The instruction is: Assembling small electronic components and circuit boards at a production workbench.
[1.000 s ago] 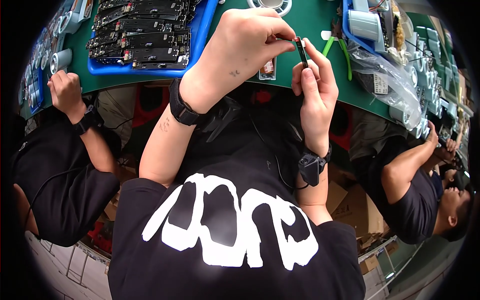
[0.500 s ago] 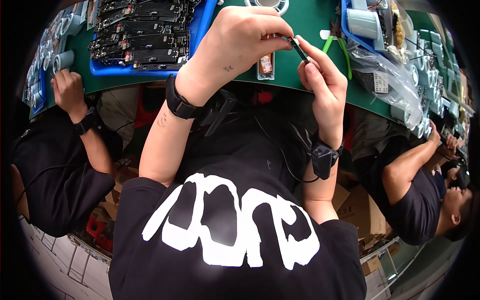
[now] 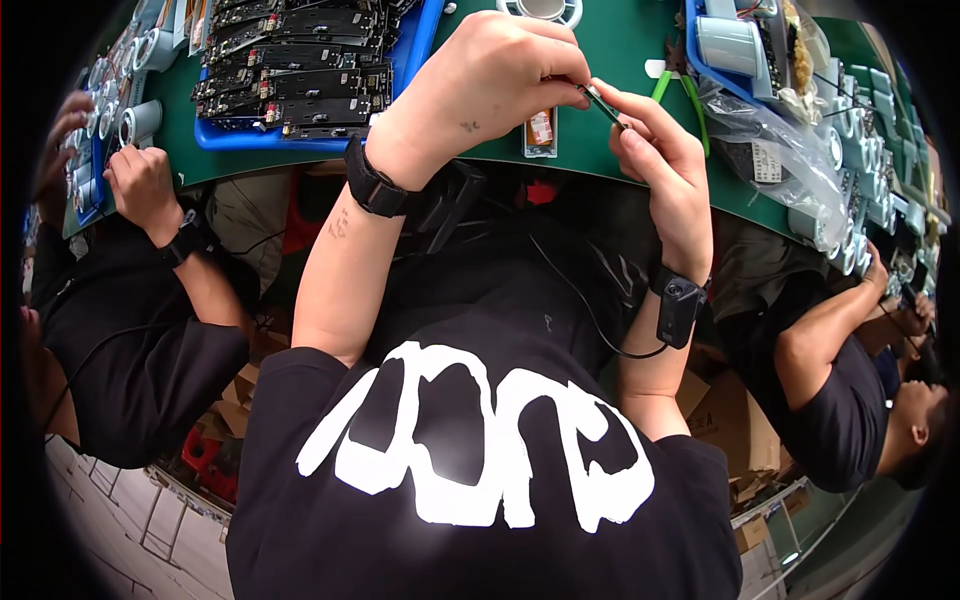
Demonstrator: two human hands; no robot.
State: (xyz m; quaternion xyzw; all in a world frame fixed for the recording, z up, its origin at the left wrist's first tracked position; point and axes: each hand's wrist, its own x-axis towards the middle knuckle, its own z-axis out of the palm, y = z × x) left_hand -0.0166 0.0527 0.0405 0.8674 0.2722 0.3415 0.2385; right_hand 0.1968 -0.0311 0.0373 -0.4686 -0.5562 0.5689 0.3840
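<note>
A small, narrow dark green circuit board (image 3: pixel 606 107) is tilted between my hands above the green table. My right hand (image 3: pixel 662 150) pinches its lower end between thumb and fingers. My left hand (image 3: pixel 500 75) is closed in a pinch at the board's upper end; anything between those fingertips is hidden. Just below the left fingers, a small open rectangular case (image 3: pixel 540 138) with an orange-brown part inside lies on the table. Left of my left hand stands a blue tray (image 3: pixel 270 143) with stacked black circuit boards (image 3: pixel 325 85).
Green-handled cutters (image 3: pixel 684 90) lie right of my hands. Beyond them are a blue bin (image 3: pixel 722 85) of pale blue housings and a clear plastic bag (image 3: pixel 775 165). A white ring-shaped part (image 3: pixel 568 12) sits at the far edge. Co-workers' arms (image 3: pixel 150 195) are on both sides.
The view has shifted slightly, so everything sits a little further right. My hands stay together at the circuit board. At the far left, a co-worker's other hand has come into view.
</note>
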